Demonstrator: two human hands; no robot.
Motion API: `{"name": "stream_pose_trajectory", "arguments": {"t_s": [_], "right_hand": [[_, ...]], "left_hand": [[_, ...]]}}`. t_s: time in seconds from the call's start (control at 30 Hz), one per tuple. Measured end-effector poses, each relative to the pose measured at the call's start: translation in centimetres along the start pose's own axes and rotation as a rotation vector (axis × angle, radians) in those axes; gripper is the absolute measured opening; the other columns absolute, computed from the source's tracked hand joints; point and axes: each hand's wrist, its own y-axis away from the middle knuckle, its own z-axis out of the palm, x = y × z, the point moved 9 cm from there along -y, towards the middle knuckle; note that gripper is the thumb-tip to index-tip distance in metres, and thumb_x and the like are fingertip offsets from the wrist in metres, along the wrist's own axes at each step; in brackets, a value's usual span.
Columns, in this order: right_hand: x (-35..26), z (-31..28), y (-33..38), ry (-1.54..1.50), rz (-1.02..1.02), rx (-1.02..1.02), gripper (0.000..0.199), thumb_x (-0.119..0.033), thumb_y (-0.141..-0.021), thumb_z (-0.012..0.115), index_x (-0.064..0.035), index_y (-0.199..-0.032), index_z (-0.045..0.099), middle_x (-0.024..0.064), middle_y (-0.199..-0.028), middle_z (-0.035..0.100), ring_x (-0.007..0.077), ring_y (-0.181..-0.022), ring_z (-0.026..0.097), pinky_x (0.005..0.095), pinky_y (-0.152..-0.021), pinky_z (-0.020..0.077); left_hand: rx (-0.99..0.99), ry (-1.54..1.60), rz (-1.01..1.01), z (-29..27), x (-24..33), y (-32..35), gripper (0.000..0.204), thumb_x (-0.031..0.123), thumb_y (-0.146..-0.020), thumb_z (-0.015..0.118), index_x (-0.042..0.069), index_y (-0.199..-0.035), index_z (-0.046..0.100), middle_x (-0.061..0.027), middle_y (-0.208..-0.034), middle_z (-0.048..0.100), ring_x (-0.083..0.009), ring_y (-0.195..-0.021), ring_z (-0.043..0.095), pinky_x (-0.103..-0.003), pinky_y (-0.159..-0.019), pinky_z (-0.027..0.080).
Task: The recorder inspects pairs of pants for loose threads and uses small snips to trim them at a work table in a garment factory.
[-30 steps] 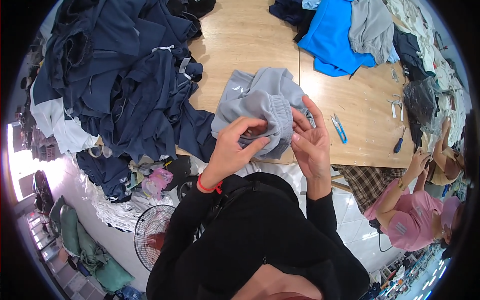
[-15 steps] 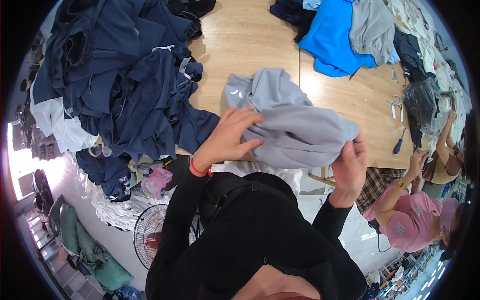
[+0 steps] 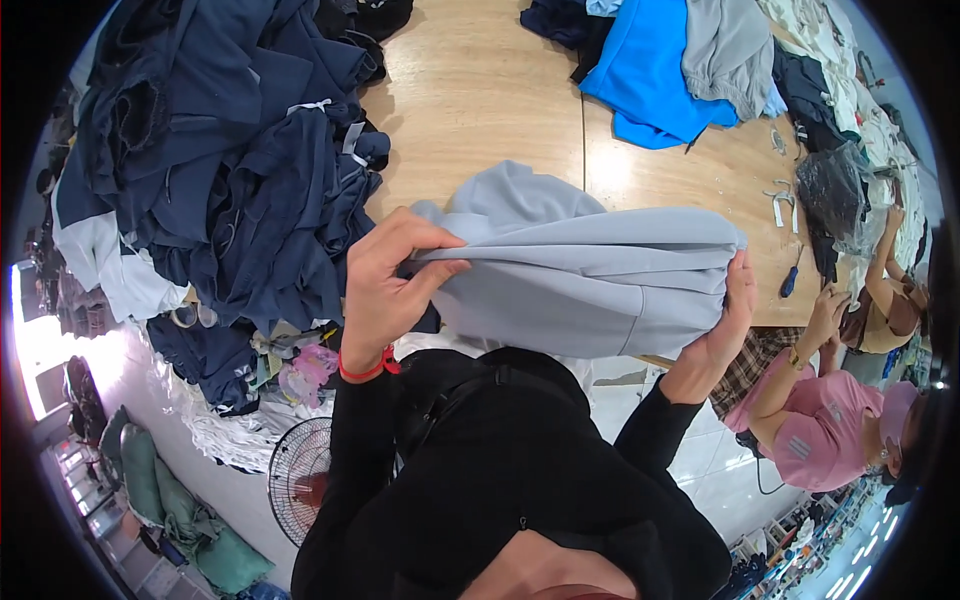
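A light grey sweatshirt (image 3: 580, 270) is stretched out above the near edge of a wooden table (image 3: 480, 100). My left hand (image 3: 385, 285) pinches its left end between thumb and fingers. My right hand (image 3: 725, 320) grips its bunched right end from below. Both my sleeves are black, and a red band sits on my left wrist.
A big heap of dark navy garments (image 3: 210, 170) covers the table's left side. Blue and grey clothes (image 3: 680, 60) lie at the far right. A person in a pink shirt (image 3: 820, 420) works at the right, near scissors (image 3: 782, 205). A floor fan (image 3: 300, 480) stands below left.
The grey sweatshirt was bunched between both hands on the table. My hands have drawn apart, the right one moving right, and the garment is now pulled out lengthwise and lifted.
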Motion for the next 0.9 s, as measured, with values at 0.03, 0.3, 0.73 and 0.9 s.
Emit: {"name": "stream_pose_trajectory", "arguments": {"t_s": [0.03,0.3,0.73,0.9], "right_hand": [[0.0,0.3,-0.1,-0.001,0.001,0.002,0.035,-0.017,-0.112,0.059,0.0041,-0.139,0.058,0.0141,-0.128,0.073,0.0199,-0.113,0.072,0.034,-0.1,0.0563],[0.6,2.4,-1.0,-0.039,0.027,-0.113,0.033,-0.017,-0.111,0.06,0.0042,-0.138,0.058,0.0149,-0.127,0.073,0.0205,-0.113,0.073,0.0337,-0.099,0.0564],[0.3,2.0,-1.1,0.094,-0.01,-0.109,0.03,-0.015,-0.109,0.064,0.003,-0.133,0.059,0.0126,-0.121,0.074,0.0164,-0.107,0.072,0.0311,-0.095,0.0562],[-0.5,1.9,-0.9,0.183,-0.061,-0.081,0.028,-0.013,-0.108,0.065,0.003,-0.131,0.06,0.0119,-0.121,0.074,0.0152,-0.107,0.071,0.0298,-0.096,0.0549]], "left_hand": [[0.032,-0.01,0.005,-0.5,0.1,0.2,0.023,-0.002,-0.079,0.089,0.0,-0.098,0.077,-0.0054,-0.087,0.07,-0.0144,-0.074,0.063,-0.026,-0.063,0.046],[0.114,-0.038,-0.064,-2.1,-0.2,1.0,0.021,-0.002,-0.079,0.09,-0.001,-0.095,0.077,-0.006,-0.085,0.07,-0.0141,-0.074,0.063,-0.026,-0.063,0.046],[0.198,0.627,-0.343,-2.5,-2.7,3.2,0.02,0.003,-0.094,0.069,0.003,-0.078,0.056,0.0023,-0.078,0.052,-0.0085,-0.072,0.041,-0.026,-0.067,0.029],[0.216,0.718,-0.38,-2.3,-3.3,3.3,0.023,0.007,-0.096,0.068,0.004,-0.078,0.055,0.0028,-0.078,0.051,-0.008,-0.073,0.04,-0.026,-0.069,0.029]]}}
